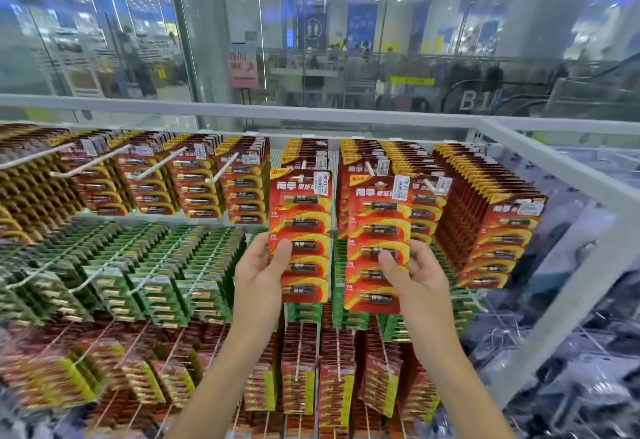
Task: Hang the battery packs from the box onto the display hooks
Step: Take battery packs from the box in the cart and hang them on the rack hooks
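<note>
My left hand [261, 277] grips a red and yellow battery pack [300, 210] by its lower half, thumb across the front. The pack's top hole sits at the tip of a white display hook [304, 165] in the top row. My right hand [417, 279] holds a second red battery pack [379, 217] the same way, thumb on its front. That pack's top edge is level with a neighbouring white hook [370, 168], in front of packs that hang there. The box is not in view.
The display rack holds rows of hooks: red packs [485, 210] on top, green packs [156, 279] in the middle, red and yellow packs [301, 379] below. A white frame rail [568, 168] borders the rack on the right. A glass wall stands behind.
</note>
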Demonstrator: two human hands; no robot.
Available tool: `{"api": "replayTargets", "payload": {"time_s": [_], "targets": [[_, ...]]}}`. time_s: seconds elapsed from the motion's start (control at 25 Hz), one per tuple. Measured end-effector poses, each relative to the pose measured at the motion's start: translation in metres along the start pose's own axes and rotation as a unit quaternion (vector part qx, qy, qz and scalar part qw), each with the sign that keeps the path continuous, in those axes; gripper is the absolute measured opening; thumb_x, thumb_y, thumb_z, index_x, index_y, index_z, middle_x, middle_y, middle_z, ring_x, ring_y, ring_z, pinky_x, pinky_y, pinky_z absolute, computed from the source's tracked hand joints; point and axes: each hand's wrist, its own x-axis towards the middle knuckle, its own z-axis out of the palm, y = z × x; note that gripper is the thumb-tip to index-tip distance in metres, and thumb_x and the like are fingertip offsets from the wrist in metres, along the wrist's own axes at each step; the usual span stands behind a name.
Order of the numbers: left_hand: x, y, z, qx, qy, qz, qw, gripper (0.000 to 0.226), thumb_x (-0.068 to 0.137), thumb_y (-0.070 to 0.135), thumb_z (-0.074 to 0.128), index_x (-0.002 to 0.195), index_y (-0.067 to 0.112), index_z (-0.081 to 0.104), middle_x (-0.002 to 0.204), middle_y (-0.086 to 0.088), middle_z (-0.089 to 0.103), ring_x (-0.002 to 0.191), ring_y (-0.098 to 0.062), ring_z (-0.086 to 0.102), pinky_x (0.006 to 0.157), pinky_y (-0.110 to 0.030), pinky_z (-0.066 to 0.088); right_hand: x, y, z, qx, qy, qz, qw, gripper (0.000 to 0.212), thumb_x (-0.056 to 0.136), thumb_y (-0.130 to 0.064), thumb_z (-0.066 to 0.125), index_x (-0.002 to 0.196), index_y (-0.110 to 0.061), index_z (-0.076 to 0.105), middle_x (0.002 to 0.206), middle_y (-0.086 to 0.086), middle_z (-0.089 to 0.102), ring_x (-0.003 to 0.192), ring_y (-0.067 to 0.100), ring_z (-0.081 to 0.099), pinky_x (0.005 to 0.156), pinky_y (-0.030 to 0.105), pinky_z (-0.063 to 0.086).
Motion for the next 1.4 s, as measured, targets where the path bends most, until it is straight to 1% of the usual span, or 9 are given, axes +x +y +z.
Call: {"api": "replayTargets", "payload": {"time_s": [0.12, 0.56, 0.64, 0.76, 0.84, 1.0, 1.12, 1.24, 1.4], "targets": [[0.006, -0.002, -0.003, -0.008, 0.001, -0.018, 1.000, 0.024, 0.104, 0.025, 0.057, 0.123, 0.013, 0.066, 0.112, -0.007, 0.078, 0.101, -0.030, 0.076, 0.085, -0.051, 0.062, 0.003, 0.002, 0.004, 0.012, 0.000, -0.002, 1.000, 0.040, 0.091, -0.043, 0.073, 0.126, -0.027, 0.063, 0.123, -0.004, 0.073, 0.115, 0.017, 0.070, 0.092, 0.044, 0.060], [0.017, -0.013, 0.000, -0.028, 0.004, -0.046, 0.999, 0.047, 0.098, 0.042, 0.066, 0.133, 0.012, 0.062, 0.122, -0.007, 0.075, 0.110, -0.029, 0.073, 0.091, -0.054, 0.061, 0.015, 0.008, 0.014, 0.001, 0.026, 0.019, 0.999, 0.014, 0.099, -0.026, 0.065, 0.112, -0.032, 0.063, 0.100, -0.023, 0.076, 0.092, -0.005, 0.072, 0.069, 0.013, 0.056], [0.026, -0.016, 0.001, -0.022, -0.005, -0.045, 0.999, 0.045, 0.099, 0.042, 0.065, 0.132, 0.012, 0.063, 0.122, -0.007, 0.075, 0.110, -0.028, 0.074, 0.087, -0.048, 0.063, 0.022, 0.010, 0.017, -0.001, 0.036, 0.017, 0.999, 0.020, 0.099, -0.027, 0.066, 0.120, -0.025, 0.064, 0.109, -0.011, 0.077, 0.098, 0.007, 0.074, 0.072, 0.021, 0.059], [0.044, -0.018, 0.005, -0.013, -0.014, -0.031, 0.999, 0.033, 0.104, 0.033, 0.058, 0.131, 0.014, 0.064, 0.116, -0.004, 0.076, 0.100, -0.023, 0.076, 0.068, -0.035, 0.065, 0.041, 0.014, 0.022, -0.005, 0.054, 0.028, 0.998, 0.049, 0.096, -0.039, 0.070, 0.141, -0.025, 0.055, 0.137, -0.004, 0.065, 0.128, 0.017, 0.062, 0.102, 0.042, 0.054], [0.055, -0.016, 0.009, 0.006, -0.009, -0.026, 1.000, 0.045, 0.101, 0.045, 0.061, 0.136, 0.017, 0.060, 0.125, 0.000, 0.073, 0.109, -0.023, 0.073, 0.078, -0.042, 0.064, 0.052, 0.016, 0.024, -0.007, 0.057, 0.033, 0.998, 0.055, 0.094, -0.045, 0.072, 0.142, -0.029, 0.053, 0.141, -0.006, 0.061, 0.132, 0.017, 0.057, 0.110, 0.050, 0.049], [0.079, -0.022, 0.013, 0.026, -0.011, -0.021, 0.999, 0.044, 0.104, 0.041, 0.057, 0.142, 0.018, 0.053, 0.128, 0.014, 0.065, 0.114, -0.004, 0.062, 0.095, -0.026, 0.052, 0.073, 0.017, 0.028, -0.008, 0.075, 0.045, 0.996, 0.015, 0.100, -0.029, 0.067, 0.114, -0.030, 0.063, 0.113, -0.004, 0.075, 0.101, 0.013, 0.074, 0.091, 0.042, 0.061], [0.090, -0.027, 0.016, 0.035, -0.020, -0.024, 0.999, 0.024, 0.108, 0.028, 0.052, 0.129, 0.017, 0.055, 0.110, 0.017, 0.065, 0.088, 0.014, 0.066, 0.078, -0.011, 0.053, 0.081, 0.019, 0.031, -0.017, 0.087, 0.050, 0.995, 0.016, 0.099, -0.028, 0.069, 0.115, -0.026, 0.065, 0.109, -0.002, 0.077, 0.100, 0.019, 0.075, 0.090, 0.045, 0.061], [0.094, -0.032, 0.017, 0.045, -0.006, -0.017, 0.999, 0.023, 0.108, 0.030, 0.053, 0.125, 0.017, 0.061, 0.113, 0.003, 0.075, 0.093, -0.007, 0.076, 0.074, -0.030, 0.063, 0.087, 0.019, 0.034, -0.019, 0.088, 0.059, 0.994, 0.009, 0.099, -0.028, 0.068, 0.108, -0.030, 0.066, 0.105, -0.012, 0.074, 0.098, 0.007, 0.073, 0.083, 0.024, 0.060], [0.096, -0.039, 0.019, 0.068, 0.008, -0.007, 0.998, 0.028, 0.105, 0.039, 0.056, 0.123, 0.019, 0.064, 0.115, 0.001, 0.076, 0.101, -0.015, 0.075, 0.083, -0.033, 0.063, 0.091, 0.020, 0.036, -0.034, 0.091, 0.081, 0.992, 0.036, 0.097, -0.038, 0.070, 0.128, -0.019, 0.066, 0.118, -0.012, 0.071, 0.108, 0.005, 0.067, 0.104, 0.034, 0.049]]}}
